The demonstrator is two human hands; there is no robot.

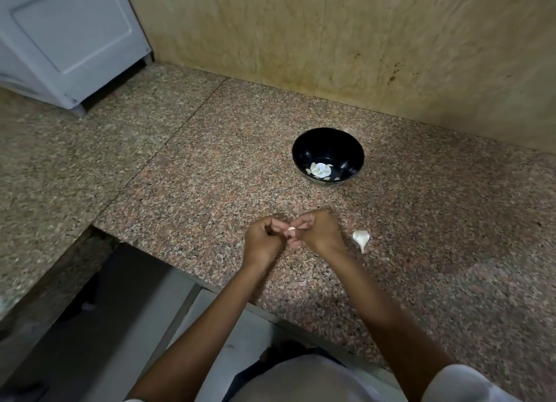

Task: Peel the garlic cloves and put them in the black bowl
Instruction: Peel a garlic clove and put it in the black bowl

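Note:
A black bowl [328, 142] stands on the speckled granite counter [210, 167] and holds several peeled garlic cloves [319, 170] at its bottom. Nearer to me, my left hand [261, 241] and my right hand [319, 229] meet above the counter, fingers curled, and pinch one small pale garlic clove [291, 229] between their fingertips. Part of a garlic bulb [361, 238], white and papery, lies on the counter just right of my right hand.
A beige stone wall [331, 46] rises behind the bowl. A white appliance [66, 37] stands at the back left. The counter's front edge runs below my wrists, with a lower grey surface [114, 311] at the left. A bit of garlic skin [302, 282] lies near the edge.

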